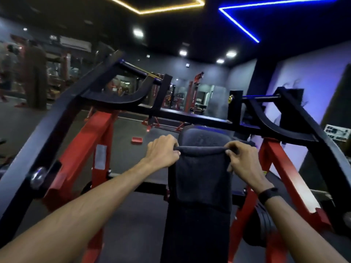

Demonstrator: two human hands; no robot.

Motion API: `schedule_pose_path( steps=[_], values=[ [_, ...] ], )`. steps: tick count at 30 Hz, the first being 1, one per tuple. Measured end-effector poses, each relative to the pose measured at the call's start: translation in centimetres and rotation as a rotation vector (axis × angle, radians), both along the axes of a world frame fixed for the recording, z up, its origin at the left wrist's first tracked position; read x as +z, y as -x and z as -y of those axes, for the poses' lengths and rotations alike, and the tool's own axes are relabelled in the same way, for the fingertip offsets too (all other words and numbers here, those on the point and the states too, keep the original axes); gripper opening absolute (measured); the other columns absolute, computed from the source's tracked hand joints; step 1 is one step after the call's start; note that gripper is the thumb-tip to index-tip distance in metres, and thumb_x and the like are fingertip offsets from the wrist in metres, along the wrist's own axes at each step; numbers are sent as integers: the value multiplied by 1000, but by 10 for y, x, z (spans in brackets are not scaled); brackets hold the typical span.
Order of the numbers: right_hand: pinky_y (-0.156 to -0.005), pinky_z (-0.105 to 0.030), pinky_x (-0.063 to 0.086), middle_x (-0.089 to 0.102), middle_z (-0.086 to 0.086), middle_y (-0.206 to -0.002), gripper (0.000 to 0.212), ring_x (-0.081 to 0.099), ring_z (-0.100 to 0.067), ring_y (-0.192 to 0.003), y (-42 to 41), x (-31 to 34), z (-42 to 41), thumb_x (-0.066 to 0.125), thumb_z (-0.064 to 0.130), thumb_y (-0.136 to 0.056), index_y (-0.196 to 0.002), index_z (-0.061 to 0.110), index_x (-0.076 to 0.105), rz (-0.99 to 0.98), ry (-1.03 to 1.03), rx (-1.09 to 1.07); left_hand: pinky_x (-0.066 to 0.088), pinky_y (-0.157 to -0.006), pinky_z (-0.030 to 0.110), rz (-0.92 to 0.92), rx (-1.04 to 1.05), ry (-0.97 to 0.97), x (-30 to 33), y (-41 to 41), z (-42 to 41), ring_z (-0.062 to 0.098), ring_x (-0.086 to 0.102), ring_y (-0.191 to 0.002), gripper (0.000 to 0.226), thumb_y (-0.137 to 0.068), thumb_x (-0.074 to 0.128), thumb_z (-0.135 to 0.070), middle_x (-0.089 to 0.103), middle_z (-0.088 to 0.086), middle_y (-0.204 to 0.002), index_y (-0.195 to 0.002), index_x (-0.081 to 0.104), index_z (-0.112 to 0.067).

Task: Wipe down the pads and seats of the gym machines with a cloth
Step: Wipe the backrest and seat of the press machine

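Whole view is looking dim and a bit soft, so the far gym on the left is blurring into shapes; a standing figure there is too smeared to read. The back pad is mostly hiding under one dark cloth, only its rounded top is showing, and the pad's lower end is running off the bottom edge. The cloth is hanging flat down the pad face, its top edge stretched taut across between two hands. Left hand is pinching the cloth's left top corner with curled fingers, thumb underneath; right hand is pinching the right top corner the same way, fingertips partly tucking behind the fabric so exact finger contact is hard to see. One black wristband is sitting on the right wrist. The red and black machine frame is surrounding the pad, both its side arms cut off at the picture edges. One stack of dark weight plates is half hiding behind the right forearm. One small red block is lying on the floor beyond the left hand. Two coloured light strips are glowing overhead, one yellow, one blue.
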State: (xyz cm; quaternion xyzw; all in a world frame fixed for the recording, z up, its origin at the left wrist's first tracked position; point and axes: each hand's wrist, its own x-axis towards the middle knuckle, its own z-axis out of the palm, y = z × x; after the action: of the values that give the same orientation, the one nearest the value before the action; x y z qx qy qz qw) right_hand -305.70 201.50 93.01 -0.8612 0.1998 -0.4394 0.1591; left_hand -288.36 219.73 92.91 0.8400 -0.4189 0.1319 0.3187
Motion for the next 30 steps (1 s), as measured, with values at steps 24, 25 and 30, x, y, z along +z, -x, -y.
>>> schedule_pose_path(
  steps=[24, 25, 30],
  values=[
    [-112, -74, 2, 0, -2, -169, 79, 0, -38, -154, -221, -27, 117, 16, 83, -85, -155, 48, 19, -347, 304, -300, 46, -94, 36, -219, -185, 744, -15, -143, 222, 28, 63, -115, 51, -98, 36, -43, 73, 5, -118, -132, 66, -20],
    [-110, -75, 8, 20, -1, -165, 75, 14, -38, -152, -228, -33, 125, 17, 81, -87, -153, 47, 28, -321, 353, -344, 45, -95, 38, -200, -227, 793, -20, -142, 231, 28, 62, -113, 55, -98, 31, -44, 72, 3, -116, -133, 66, -19],
    [-107, -65, 23, 56, 11, -125, 56, 48, -24, -124, -239, -23, 143, 27, 71, -87, -128, 42, 52, -127, 420, -358, 36, -104, 31, -20, -282, 890, -28, -149, 261, 20, 53, -122, 57, -97, 35, -45, 58, 0, -133, -140, 54, -12]
  ],
)
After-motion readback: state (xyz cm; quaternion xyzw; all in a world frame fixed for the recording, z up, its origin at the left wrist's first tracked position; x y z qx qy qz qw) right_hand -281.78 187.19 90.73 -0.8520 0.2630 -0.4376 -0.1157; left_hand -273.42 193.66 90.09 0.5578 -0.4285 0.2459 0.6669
